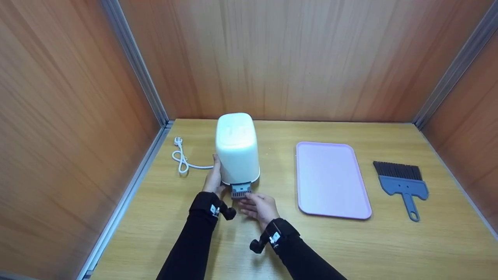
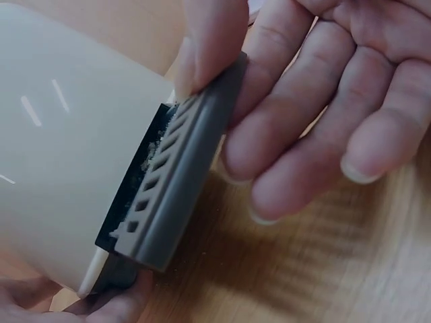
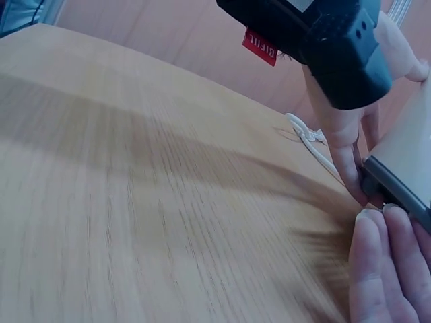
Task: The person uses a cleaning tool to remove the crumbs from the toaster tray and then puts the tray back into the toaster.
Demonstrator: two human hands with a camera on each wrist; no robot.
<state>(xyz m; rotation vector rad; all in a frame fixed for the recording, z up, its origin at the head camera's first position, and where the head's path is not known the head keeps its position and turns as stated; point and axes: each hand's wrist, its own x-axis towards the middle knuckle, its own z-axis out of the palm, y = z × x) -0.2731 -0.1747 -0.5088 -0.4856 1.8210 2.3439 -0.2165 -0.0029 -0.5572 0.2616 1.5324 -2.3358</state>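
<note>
A white, toaster-like appliance point(image 1: 237, 155) stands on the table, its near end facing me. Its left side near the base is held by my left hand point(image 1: 213, 178), with fingertips curled at the lower edge in the left wrist view. A grey slotted crumb tray point(image 2: 182, 188) sticks out of the low opening. My right hand point(image 1: 262, 208) pinches this tray's outer edge between thumb and forefinger, the other fingers loosely bent beside it. Pale crumbs point(image 2: 151, 153) show in the dark gap behind the slots. The tray's inner part is hidden inside the appliance.
A white cord with a plug point(image 1: 178, 141) lies looped left of the appliance. To the right is a flat lilac tray point(image 1: 332, 181), and beyond it a blue hand brush point(image 1: 404, 184) with dark bristles. Wood-look panels point(image 1: 291, 58) enclose the table's back and sides.
</note>
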